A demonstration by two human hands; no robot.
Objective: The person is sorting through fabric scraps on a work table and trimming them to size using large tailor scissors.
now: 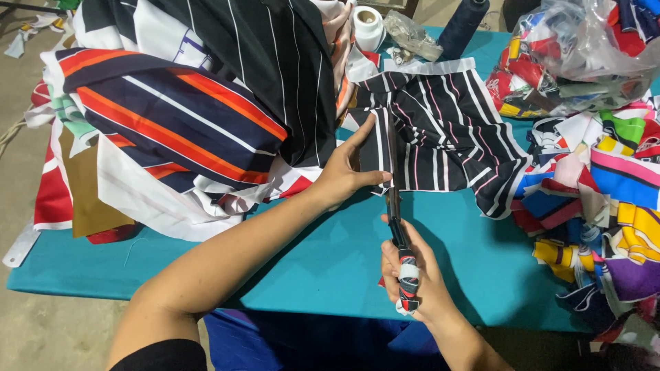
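Holding the left hand (344,172) on the black striped cloth (440,130), I see its fingers (363,134) pinching the cloth's left edge, thumb lying along the lower hem. My right hand (412,275) grips the scissors (395,213), fingers pressed together around the cloth-wrapped handle, blades pointing up into that edge just beside the left thumb. The cloth lies on the teal worktop (316,254), between the tall fabric pile (185,110) on the left and the heap of coloured scraps (605,199) on the right. Bare worktop lies open toward the near edge. A dark thread cone (462,24) stands beyond the cloth.
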